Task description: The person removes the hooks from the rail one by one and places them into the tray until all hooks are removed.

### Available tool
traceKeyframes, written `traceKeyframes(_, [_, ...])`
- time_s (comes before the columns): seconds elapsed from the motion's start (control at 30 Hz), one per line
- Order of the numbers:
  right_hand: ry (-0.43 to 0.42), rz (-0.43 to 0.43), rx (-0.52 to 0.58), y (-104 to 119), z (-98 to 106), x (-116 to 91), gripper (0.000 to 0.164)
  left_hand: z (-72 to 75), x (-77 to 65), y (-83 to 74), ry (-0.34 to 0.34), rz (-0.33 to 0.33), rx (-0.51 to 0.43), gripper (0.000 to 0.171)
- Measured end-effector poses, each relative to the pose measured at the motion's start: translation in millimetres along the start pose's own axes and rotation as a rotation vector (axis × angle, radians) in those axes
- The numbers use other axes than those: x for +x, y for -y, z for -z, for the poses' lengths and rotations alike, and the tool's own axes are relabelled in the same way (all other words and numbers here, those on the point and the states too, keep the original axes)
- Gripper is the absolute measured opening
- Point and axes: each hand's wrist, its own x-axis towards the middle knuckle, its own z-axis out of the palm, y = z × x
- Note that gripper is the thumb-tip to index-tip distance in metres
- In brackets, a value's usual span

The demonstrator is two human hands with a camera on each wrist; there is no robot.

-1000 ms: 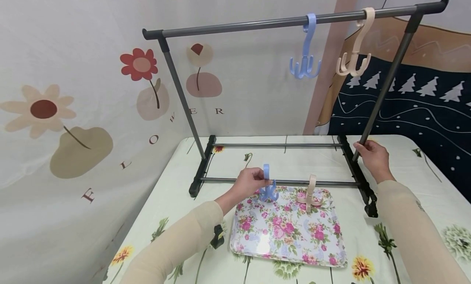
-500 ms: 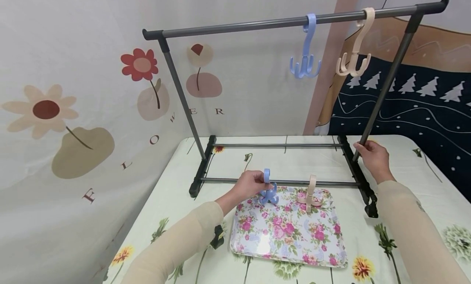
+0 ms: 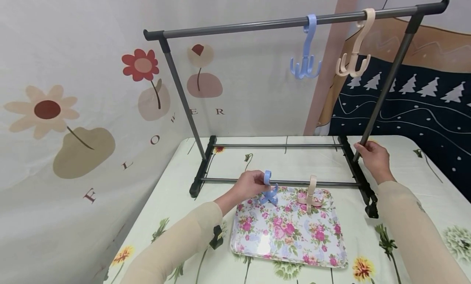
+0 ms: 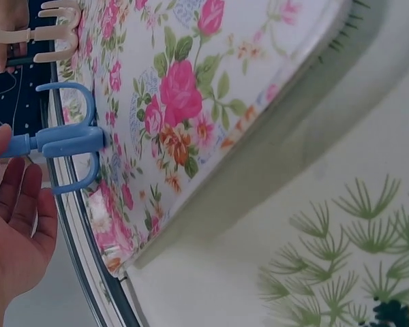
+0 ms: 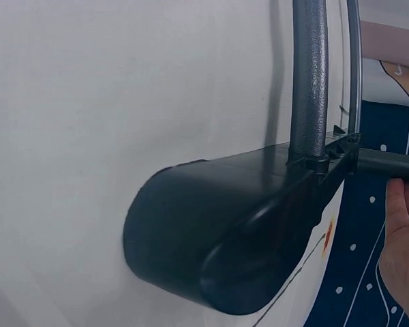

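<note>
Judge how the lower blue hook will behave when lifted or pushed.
The lower blue hook is likely light, given its slim build. Its prongs curve without sagging, suggesting stiffness. Spread apart, they'd probably hinder rolling.

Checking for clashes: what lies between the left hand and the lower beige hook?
The head view shows the lower blue hook, pinched by the left hand, then bare floral tray.

The tray (image 3: pixel 288 235) lies before the rack (image 3: pixel 235 28)

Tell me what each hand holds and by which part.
Left hand: the lower blue hook, by its stem. Right hand: the rack's right upright, near its lower end.
</note>
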Motion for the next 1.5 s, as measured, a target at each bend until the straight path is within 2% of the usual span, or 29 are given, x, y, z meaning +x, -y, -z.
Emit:
traceKeyframes(0.2, [0.022, -0.046, 0.055, 36, 10, -24, 0.058, 14.9, 0.2, 0.0, -0.024, -0.022, 0.05, 0.019])
traceKeyframes(0.6, [0.022, -0.021, 0.037, 34, 10, -28, 0.065, 52.0, 3.2, -1.2, -0.153, -0.045, -0.015, 0.023])
traceKeyframes(0.83, [0.018, -0.058, 0.061, 44, 12, -36, 0.057, 81.5, 5.9, -4.1, -0.281, -0.031, -0.075, 0.026])
traceKeyframes(1.1, [0.017, -0.067, 0.058, 47, 11, -37, 0.061, 124.6, 6.1, -4.8, -0.442, -0.019, -0.154, 0.032])
traceKeyframes(1.27, [0.026, -0.06, 0.06, 49, 10, -38, 0.058, 149.4, 5.4, -3.2, -0.553, -0.005, -0.136, 0.037])
traceKeyframes(1.5, [0.044, -0.056, 0.038, 51, 10, -37, 0.056, 181.3, 12.0, 0.6, -0.695, 0.021, -0.13, 0.046])
